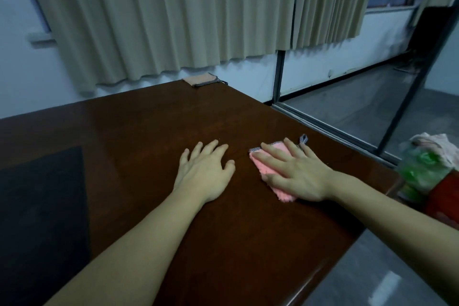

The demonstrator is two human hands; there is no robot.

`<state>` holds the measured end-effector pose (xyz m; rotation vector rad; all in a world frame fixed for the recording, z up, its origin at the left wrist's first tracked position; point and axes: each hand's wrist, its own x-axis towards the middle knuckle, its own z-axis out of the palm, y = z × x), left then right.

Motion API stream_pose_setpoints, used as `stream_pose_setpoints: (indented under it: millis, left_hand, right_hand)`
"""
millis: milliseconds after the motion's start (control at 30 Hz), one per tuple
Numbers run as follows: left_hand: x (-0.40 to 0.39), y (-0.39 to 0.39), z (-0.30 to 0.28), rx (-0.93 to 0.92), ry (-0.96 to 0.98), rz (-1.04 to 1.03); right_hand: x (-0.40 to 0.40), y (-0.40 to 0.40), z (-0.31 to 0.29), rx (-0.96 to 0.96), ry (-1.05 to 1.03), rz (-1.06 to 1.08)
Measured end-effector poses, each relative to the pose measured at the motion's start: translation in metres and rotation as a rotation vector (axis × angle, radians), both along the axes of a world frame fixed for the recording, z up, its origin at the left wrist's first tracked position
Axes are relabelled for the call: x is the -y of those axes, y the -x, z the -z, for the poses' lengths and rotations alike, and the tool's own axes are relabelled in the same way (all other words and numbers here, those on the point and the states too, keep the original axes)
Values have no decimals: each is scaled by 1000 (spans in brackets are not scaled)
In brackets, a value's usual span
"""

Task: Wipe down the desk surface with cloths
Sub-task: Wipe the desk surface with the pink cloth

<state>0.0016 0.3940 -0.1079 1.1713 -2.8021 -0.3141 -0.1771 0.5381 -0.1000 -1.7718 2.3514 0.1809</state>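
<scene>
A pink cloth with a checked trim and a small hanging loop lies flat on the dark brown wooden surface, near its right edge. The right hand presses down on it with straight, spread fingers. Just to its left, apart from the cloth, the left hand rests palm down on the bare wood, fingers loosely spread and holding nothing. A second, peach-coloured cloth sits at the far corner, below beige curtains. A dark inset panel fills the left side. Off the right edge stands what may be a green plastic bag, blurred
</scene>
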Motion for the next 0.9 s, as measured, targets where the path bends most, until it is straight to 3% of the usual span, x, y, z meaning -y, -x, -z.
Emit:
stream_pose_setpoints:
  millis: [167,400,567,733,900]
  left_hand:
    - [-1,-1,1,3,3,6]
    - [1,-2,1,-18,-5,12]
    - [0,-1,-1,-29,-12,6]
    - [-4,-4,-3,-85,38,11]
    - [-8,-20,-13,-73,40,19]
  right_hand:
    - [5,10,-1,7,15,20]
    - [56,80,0,-11,47,270]
    - [63,86,3,-13,59,351]
    - [39,47,-1,-7,38,304]
    - [0,-11,1,-5,11,120]
